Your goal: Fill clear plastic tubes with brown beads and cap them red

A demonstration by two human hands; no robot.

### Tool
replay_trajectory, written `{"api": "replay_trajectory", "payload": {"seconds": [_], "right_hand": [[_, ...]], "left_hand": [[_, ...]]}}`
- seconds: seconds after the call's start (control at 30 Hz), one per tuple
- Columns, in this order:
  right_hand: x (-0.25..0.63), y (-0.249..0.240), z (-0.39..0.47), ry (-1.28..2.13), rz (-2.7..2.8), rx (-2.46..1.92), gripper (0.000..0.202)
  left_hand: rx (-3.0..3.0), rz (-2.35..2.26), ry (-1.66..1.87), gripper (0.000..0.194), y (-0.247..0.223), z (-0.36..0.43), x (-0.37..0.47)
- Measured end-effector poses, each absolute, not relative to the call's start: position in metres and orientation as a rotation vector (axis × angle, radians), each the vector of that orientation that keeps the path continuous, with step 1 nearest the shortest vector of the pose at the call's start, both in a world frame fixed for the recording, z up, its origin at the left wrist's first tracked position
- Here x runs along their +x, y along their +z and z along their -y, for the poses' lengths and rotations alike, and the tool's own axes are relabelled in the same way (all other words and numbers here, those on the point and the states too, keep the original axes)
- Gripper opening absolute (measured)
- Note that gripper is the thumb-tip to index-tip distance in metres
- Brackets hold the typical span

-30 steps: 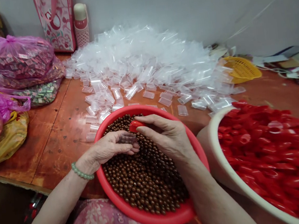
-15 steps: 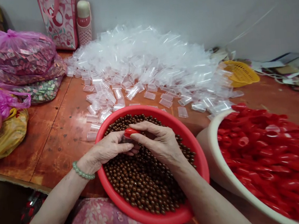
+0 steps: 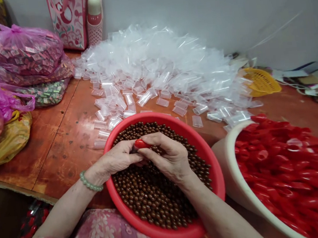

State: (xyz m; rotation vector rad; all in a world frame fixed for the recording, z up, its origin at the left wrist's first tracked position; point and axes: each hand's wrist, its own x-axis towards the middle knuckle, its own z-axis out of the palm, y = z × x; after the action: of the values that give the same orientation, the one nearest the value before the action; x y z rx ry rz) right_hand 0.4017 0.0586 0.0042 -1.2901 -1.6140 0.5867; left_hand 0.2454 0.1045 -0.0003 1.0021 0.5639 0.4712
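Note:
Both my hands meet over a red basin [image 3: 213, 204] of small brown balls [image 3: 156, 202]. Between the thumb and fingers of my right hand [image 3: 167, 154] is a red plastic piece [image 3: 141, 144]. My left hand [image 3: 117, 157], with a green bead bracelet [image 3: 89, 182] at the wrist, is closed on a small container joined to the red piece; fingers mostly cover it. A white tub [image 3: 231, 160] heaped with red plastic pieces [image 3: 292, 173] stands to the right. Beyond the basin lies a large pile of clear plastic tubes [image 3: 158, 62].
Pink bags [image 3: 24, 53] of small packets and a yellow bag [image 3: 10, 138] sit at the left of the wooden table [image 3: 56, 145]. A patterned bag [image 3: 69, 22], a bottle [image 3: 95, 23] and a yellow basket [image 3: 261, 81] stand farther back.
My left thumb and fingers have closed in nearer to the red piece, and my hands are closer together. The whole view has shifted slightly.

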Motion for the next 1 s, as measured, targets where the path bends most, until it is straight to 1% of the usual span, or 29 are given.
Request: {"api": "replay_trajectory", "payload": {"seconds": [0.07, 0.13, 0.3, 0.43, 0.63, 0.83, 1.0], "right_hand": [[0.405, 0.007, -0.058, 0.506, 1.736, -1.263, 0.014], [0.407, 0.009, -0.058, 0.491, 1.781, -1.247, 0.012], [0.401, 0.004, -0.055, 0.580, 1.668, -1.286, 0.004], [0.391, 0.000, -0.053, 0.590, 1.451, -1.294, 0.004], [0.384, 0.004, -0.056, 0.623, 1.161, -1.242, 0.008], [0.376, -0.001, -0.058, 0.636, 1.135, -1.208, 0.012], [0.377, 0.000, -0.058, 0.612, 1.185, -1.214, 0.013]], "left_hand": [[1.010, -0.564, 0.432, 0.018, -0.001, -0.104, 0.245], [1.087, -0.589, 0.420, 0.017, -0.003, -0.103, 0.244], [1.275, -0.648, 0.479, 0.017, -0.007, -0.102, 0.246], [1.156, -0.640, 0.479, 0.015, -0.004, -0.103, 0.246], [0.968, -0.580, 0.472, 0.020, -0.001, -0.105, 0.248], [0.976, -0.546, 0.497, 0.013, 0.002, -0.105, 0.248], [0.931, -0.563, 0.489, 0.017, 0.000, -0.106, 0.247]]}}
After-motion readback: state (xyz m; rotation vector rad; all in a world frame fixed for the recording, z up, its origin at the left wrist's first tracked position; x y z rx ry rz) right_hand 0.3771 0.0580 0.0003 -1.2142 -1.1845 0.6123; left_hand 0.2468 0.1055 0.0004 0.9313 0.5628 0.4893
